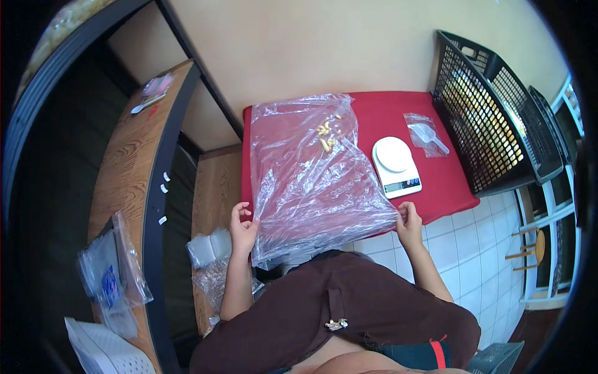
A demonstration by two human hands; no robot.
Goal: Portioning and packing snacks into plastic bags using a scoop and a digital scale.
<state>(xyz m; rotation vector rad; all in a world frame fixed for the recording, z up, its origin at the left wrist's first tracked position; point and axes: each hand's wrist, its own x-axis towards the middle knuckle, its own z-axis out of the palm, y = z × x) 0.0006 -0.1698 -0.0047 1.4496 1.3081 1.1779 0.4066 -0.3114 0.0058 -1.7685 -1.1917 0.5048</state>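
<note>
A large clear plastic bag or sheet [303, 187] lies spread over the left part of a table with a red cloth [373, 112]. Several small yellowish snack pieces [325, 145] show on or in its upper part. My left hand [243, 229] is at the plastic's left edge, thumb touching it, the other fingers curled. At the near right corner, my right hand [409, 223] pinches the plastic's edge between thumb and fingers. Just right of the plastic stands a white digital kitchen scale [393, 161]. Beyond it, a white scoop [425, 133] lies on or in a small clear bag.
A black plastic crate [486, 112] with packed yellowish goods stands at the right. At the left, a wooden shelf [126, 163] holds plastic bags [105, 276] and a white spoon [140, 107]. More clear bags [210, 248] lie low beside my left arm.
</note>
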